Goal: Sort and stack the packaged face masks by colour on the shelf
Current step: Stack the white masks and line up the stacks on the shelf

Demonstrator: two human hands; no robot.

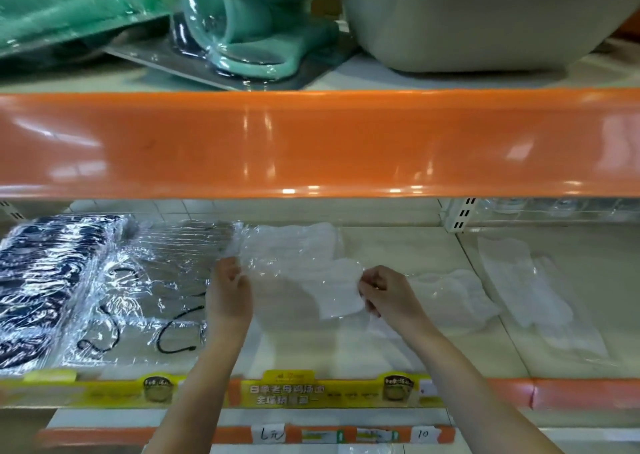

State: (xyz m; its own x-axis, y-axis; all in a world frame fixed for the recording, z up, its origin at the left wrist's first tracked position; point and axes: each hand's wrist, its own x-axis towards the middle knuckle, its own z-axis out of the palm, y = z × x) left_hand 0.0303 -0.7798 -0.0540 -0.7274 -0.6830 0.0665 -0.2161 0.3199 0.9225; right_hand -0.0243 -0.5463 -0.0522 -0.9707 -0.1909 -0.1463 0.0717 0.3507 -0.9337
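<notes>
Two bare hands reach into the middle shelf [398, 246], a pale, smooth board with a glossy orange front lip. Left hand [230, 289] pinches the left edge of a white mask packet [304, 266], fingers curled round crinkled clear film. Right hand [384, 291] pinches the same packet's right edge, fingertips closed on the white fabric corner. Packet held just above the shelf board, centre, slightly tilted; film glossy and wrinkled, mask inside soft, white, pleated.

To the left, flat on the shelf: clear-wrapped packets with thin black ear loops [152, 298] showing through shiny film. Further left, a stack of dark navy packets [45, 280], film heavily creased, strong glare.

To the right: loose white packets [457, 294] lying flat, and more white ones [530, 284] beyond a shelf seam, all overlapping untidily.

Upper shelf: teal rubbery items in clear plastic [242, 28]; a large grey tub [467, 17], smooth, rounded.

Front edge: yellow price strip [284, 393] with Chinese print, partly blurred, not fully legible. Lower rail: handwritten tags [423, 433], one reading "10"; the other unclear.
</notes>
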